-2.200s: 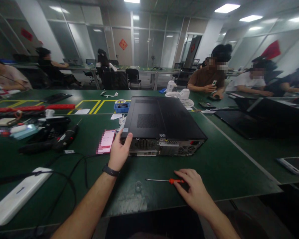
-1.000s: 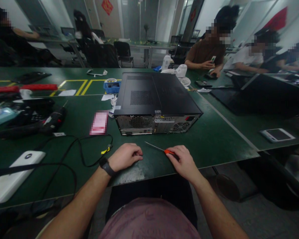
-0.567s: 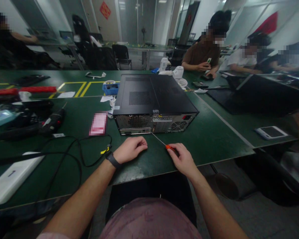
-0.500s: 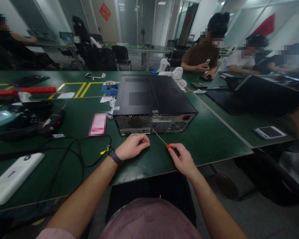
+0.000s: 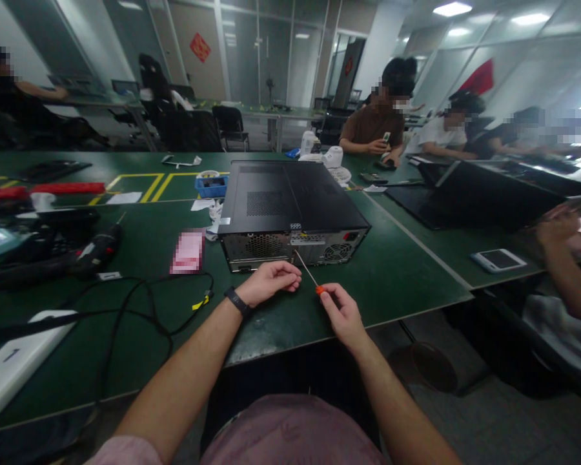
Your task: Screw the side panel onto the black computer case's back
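Observation:
A black desktop computer case (image 5: 275,187) lies flat on the green table, its metal back panel with vents and ports facing me. In my right hand (image 5: 341,313) is a screwdriver (image 5: 308,270) with an orange handle and a long thin shaft. Its tip meets the back panel near the middle, left of the round fan grille (image 5: 337,252). My left hand (image 5: 274,282), with a dark band on the wrist, rests at the panel's lower edge, close to the shaft. Its fingers are curled together, and whether anything small is between them is hidden.
Left of the case are a blue bin (image 5: 212,186), a pink card-like item (image 5: 188,251), black cables (image 5: 159,323), a power drill (image 5: 101,242) and a white slab marked 1 (image 5: 24,361). On the right lie a phone (image 5: 498,259) and a black open panel (image 5: 484,190). Other people sit around.
My left hand has moved right, nearer the screwdriver shaft. The screwdriver now stands at a steeper slant, its tip still at the panel. The whole view has shifted with my head.

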